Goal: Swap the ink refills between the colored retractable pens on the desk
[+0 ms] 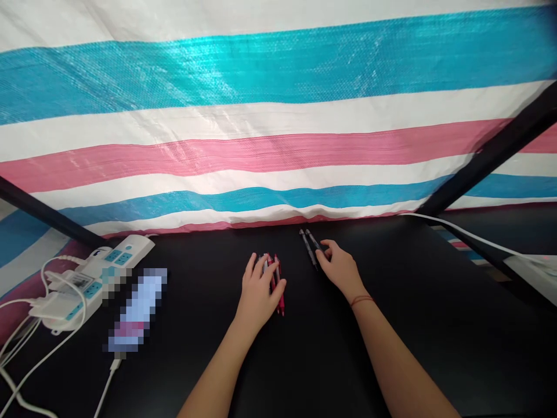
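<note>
My left hand [261, 287] lies with its fingers spread over a small bundle of red pens [281, 290] at the middle of the black table [195, 261]. The fingers hide part of the bundle. To the right, two dark pens [309, 248] lie side by side, near the table's back edge. My right hand [337, 264], with a thin red cord at its wrist, touches the right one of these with thumb and fingertips; its fingers are bent round that pen.
At the left are a white power strip [141, 247] with plugs and cables, and a blurred phone [141, 302] on a white cable [107, 383]. A striped sheet [261, 151] hangs behind. A black bar [487, 157] slants at the right, beside another white cable.
</note>
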`<state>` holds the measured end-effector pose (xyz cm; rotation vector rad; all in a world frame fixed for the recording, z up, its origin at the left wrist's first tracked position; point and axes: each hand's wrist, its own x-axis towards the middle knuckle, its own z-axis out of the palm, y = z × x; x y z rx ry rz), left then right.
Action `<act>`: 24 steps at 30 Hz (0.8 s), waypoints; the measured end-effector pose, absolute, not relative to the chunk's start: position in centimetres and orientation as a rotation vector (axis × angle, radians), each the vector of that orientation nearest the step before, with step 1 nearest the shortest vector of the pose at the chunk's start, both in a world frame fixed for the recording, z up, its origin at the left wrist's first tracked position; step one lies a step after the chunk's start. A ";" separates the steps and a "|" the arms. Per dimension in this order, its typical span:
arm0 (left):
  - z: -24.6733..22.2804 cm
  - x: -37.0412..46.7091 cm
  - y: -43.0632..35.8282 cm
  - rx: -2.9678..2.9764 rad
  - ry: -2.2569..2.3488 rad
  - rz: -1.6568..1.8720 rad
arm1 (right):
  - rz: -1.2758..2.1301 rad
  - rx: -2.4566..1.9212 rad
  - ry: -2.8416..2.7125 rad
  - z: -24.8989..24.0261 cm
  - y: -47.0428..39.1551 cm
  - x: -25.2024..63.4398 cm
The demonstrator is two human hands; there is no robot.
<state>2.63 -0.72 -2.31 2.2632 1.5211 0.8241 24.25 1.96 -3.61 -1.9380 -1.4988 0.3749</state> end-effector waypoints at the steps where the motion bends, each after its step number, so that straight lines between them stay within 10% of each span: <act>1: -2.6 2.6 -0.7 2.268 1.522 0.788 | 0.364 -1.933 -1.513 -3.7 1.9 24.2; 24: -3.2 2.5 -0.3 2.268 1.559 0.528 | 0.405 -1.465 -2.243 -1.9 -0.6 17.5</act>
